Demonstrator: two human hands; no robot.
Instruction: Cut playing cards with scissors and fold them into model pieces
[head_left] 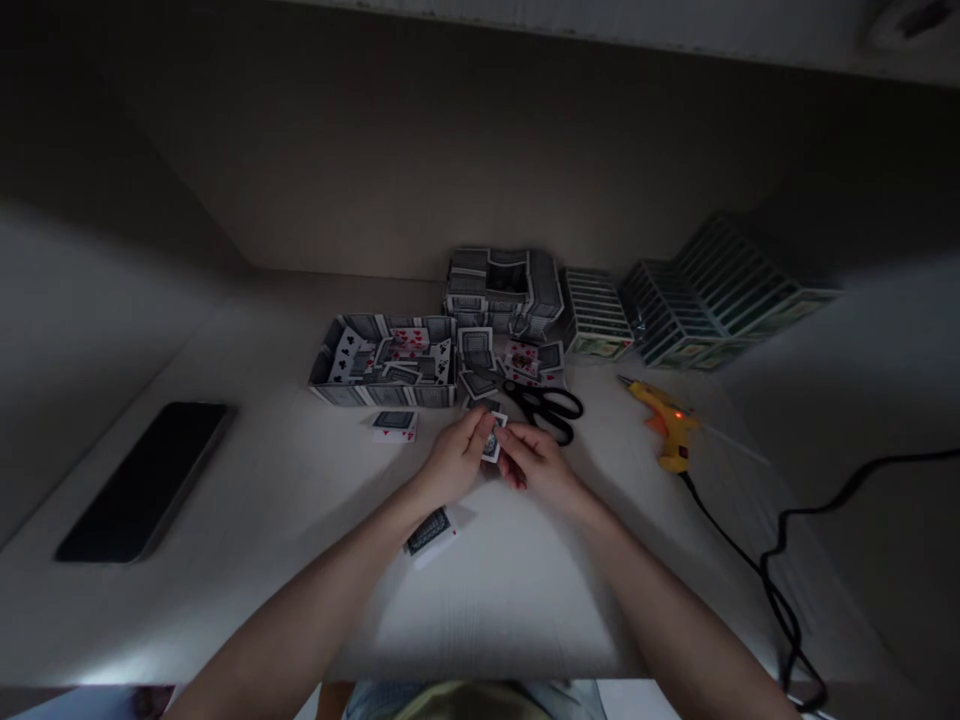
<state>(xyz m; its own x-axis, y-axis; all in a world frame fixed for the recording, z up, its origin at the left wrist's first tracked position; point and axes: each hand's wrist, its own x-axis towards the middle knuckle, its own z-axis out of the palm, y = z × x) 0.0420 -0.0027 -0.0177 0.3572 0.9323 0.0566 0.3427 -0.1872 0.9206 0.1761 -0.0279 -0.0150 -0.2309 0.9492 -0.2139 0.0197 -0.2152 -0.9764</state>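
- On my feed, the left hand [455, 455] and right hand [541, 460] meet at mid-table, thumbs and fingers pinching one small playing card [492, 437] between them, just above the white tabletop [495, 600].
- I can't tell whether that card is folded — the fingers cover its edges.
- Just beyond the hands I see black-handled scissors [541, 402], near loose cards [476, 346].
- A folded card [394, 425] stands left of the hands; another card piece [430, 533] lies beside the left forearm.
- Farther back on my left is a tray built of playing cards [375, 394], with cards inside; a card-covered structure [466, 282] stands behind it, to the right.
- Right of the hands lies a yellow glue gun [666, 422], its red light glowing — and far left, a dark smartphone [142, 482].
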